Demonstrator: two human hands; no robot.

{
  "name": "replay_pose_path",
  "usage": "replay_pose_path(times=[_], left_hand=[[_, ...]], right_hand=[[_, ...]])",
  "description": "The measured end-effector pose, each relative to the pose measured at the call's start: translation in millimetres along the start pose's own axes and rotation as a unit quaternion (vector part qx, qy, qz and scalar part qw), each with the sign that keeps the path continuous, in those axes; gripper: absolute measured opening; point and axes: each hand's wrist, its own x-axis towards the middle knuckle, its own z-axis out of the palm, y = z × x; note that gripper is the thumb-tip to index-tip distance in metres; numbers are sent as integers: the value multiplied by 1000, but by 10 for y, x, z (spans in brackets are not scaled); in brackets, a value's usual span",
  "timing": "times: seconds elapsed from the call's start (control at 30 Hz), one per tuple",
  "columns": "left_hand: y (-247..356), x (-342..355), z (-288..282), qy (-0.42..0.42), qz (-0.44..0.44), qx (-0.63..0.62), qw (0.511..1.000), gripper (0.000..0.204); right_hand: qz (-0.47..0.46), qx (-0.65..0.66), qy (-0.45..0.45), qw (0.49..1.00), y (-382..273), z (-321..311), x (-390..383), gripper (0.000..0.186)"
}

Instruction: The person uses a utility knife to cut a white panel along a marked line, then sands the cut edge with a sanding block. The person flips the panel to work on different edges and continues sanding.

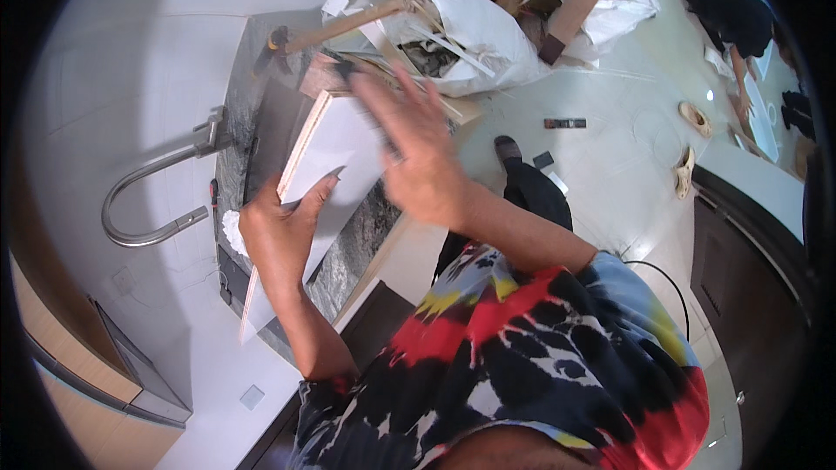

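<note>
Granite counter [357, 244] with its sink [261, 148] bears a white laminated board [335, 161], standing tilted on edge. Left hand [279, 239] grips the board's lower edge, fingers wrapped round it. Right hand [418, 157] lies flat on its face, fingers spread wide. Best to keep that palm pressing evenly so the board doesn't slide toward the steel tap [152, 191].

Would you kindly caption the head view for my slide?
Left hand grips a white board over the sink; right hand lies open above it.
</note>
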Motion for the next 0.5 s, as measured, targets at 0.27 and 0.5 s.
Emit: replay_pose_path(times=[0.27, 0.5], left_hand=[[16, -1, -23, 3, 5, 11, 1000, 42], [55, 58, -60, 4, 2, -6, 1000, 41]], right_hand=[[31, 23, 2, 999, -120, 11, 51, 69], [144, -47, -22, 988, 844, 73, -279, 65]])
